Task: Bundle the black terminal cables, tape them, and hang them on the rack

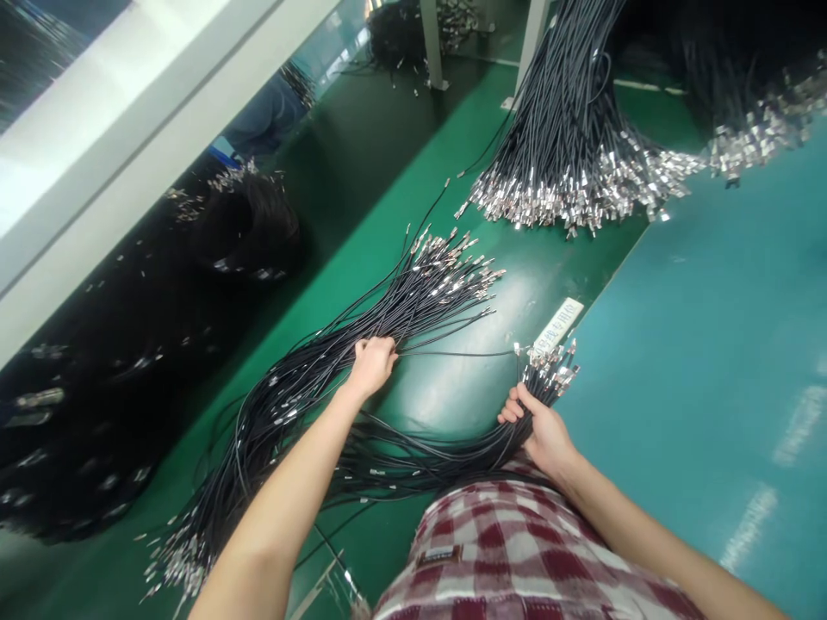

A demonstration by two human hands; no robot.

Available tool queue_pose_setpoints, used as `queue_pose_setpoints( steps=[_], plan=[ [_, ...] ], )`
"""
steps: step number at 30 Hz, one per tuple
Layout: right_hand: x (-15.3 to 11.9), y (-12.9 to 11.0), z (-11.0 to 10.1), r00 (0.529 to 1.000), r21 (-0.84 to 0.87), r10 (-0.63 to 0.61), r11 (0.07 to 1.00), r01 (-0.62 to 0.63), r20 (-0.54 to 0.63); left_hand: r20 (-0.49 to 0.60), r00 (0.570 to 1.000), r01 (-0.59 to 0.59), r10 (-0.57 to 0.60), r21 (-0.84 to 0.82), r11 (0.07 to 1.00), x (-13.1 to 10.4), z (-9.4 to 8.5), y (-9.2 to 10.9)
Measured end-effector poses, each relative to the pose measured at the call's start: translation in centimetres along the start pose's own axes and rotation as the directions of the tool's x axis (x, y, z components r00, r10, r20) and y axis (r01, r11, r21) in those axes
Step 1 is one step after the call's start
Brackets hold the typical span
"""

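Note:
A wide bundle of black cables point(310, 357) with silvery terminals lies across the green surface, left of centre. My left hand point(375, 363) is closed at its upper part, fingers pinched round cable near the terminal ends. One thin cable stretches from there toward the right. My right hand point(537, 426) is wrapped round a smaller cable bunch point(504, 443), whose metal ends point(556, 370) stick up above the fingers. That bunch curves back leftward in front of my checkered clothing.
A thick cable bundle point(568, 112) hangs at the upper right, with another point(749, 120) beside it. A pale metal beam point(148, 112) crosses the upper left. Dark cable piles point(129, 370) lie beyond it. A white label point(559, 325) is near my right hand.

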State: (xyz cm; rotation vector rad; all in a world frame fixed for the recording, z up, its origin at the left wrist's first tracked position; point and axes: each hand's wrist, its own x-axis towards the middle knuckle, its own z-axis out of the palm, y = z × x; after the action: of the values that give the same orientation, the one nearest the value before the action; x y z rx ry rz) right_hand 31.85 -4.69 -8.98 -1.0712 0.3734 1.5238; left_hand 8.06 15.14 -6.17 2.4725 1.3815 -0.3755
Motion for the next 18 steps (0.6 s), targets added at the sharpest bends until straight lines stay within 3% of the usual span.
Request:
queue_pose_setpoints(
  steps=[2,6,10,12,13,16,18],
  plan=[
    [0.0,0.0,0.0,1.000,0.009,-0.003,1.000,0.003,-0.004,0.113,0.992,-0.059,0.063,-0.035,0.998,-0.4,-0.6,0.3],
    [-0.2,0.1,0.1,0.999,0.023,-0.029,0.999,0.028,0.016,0.300,0.950,-0.022,0.085,-0.209,0.978,0.5,-0.4,2.9],
    [-1.0,0.2,0.3,0.994,0.007,-0.087,0.996,0.087,0.063,0.503,0.842,0.092,0.197,-0.494,0.865,3.3,0.9,6.8],
    [-1.6,0.3,0.3,0.987,-0.005,-0.125,0.992,0.127,0.099,0.534,0.792,0.130,0.295,-0.621,0.773,3.9,0.7,7.8],
    [-1.9,0.3,0.2,0.983,-0.008,-0.144,0.989,0.146,0.114,0.504,0.803,0.150,0.318,-0.686,0.712,3.8,0.3,7.9],
    [-2.4,0.4,0.0,0.977,-0.002,-0.172,0.985,0.174,0.123,0.313,0.925,0.160,0.216,-0.835,0.526,1.8,-1.1,7.7],
    [-2.3,0.3,0.1,0.982,0.011,-0.167,0.986,0.167,0.084,0.184,0.974,0.085,0.134,-0.839,0.537,-0.6,-1.5,7.7]
  ],
)
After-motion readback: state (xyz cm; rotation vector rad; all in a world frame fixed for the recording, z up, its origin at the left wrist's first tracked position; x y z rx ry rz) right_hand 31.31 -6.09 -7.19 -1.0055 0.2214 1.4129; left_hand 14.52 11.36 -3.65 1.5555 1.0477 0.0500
